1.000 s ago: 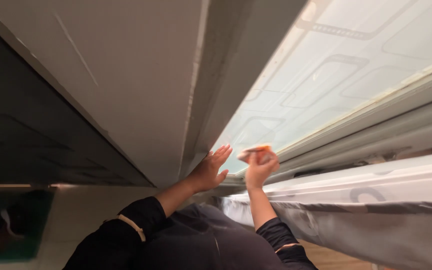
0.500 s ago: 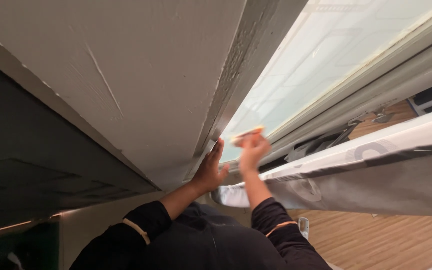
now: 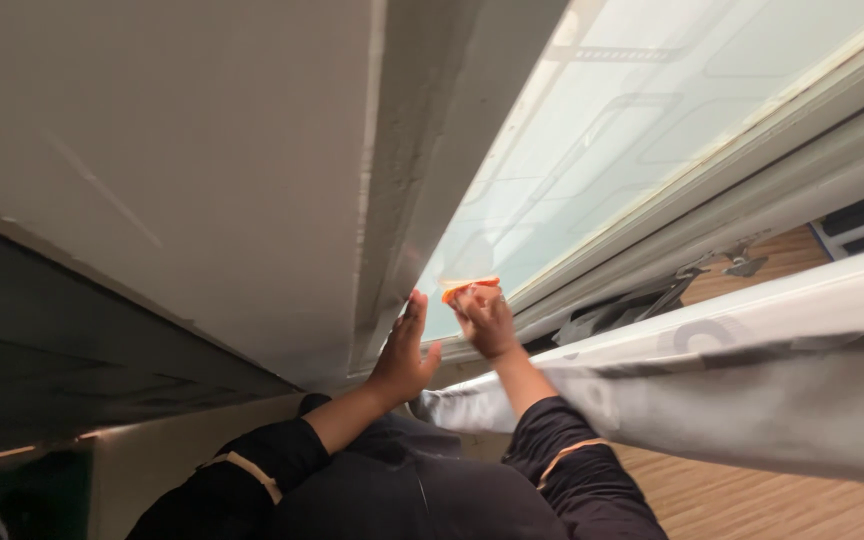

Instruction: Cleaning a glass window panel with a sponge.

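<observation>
Two hands are up against the glass, and the likeliest trouble from here, I would say, is the loose sheet (image 3: 752, 380) sagging across the lower right: it hangs slack right by the forearms, and a shift of an elbow could drag it or crease it. A slip of the orange scraper (image 3: 470, 287) is the other risk, since it sits right at the edge where the frosted window pane (image 3: 632, 130) meets the grey frame post (image 3: 422, 150); pressed unevenly there, it could skid off the glass onto the frame or catch the film's corner. The right hand (image 3: 487, 322) is closed around that small flat scraper, fingers curled and pinching it from behind, its blade laid against the lower corner of the pane. The left hand (image 3: 404, 350) holds nothing: it is spread flat, fingers together and pointing up, thumb out to the side, palm pressed on the frame post just beside the scraper. Both dark sleeves reach up from below, with wooden floor (image 3: 752, 500) showing beyond.
</observation>
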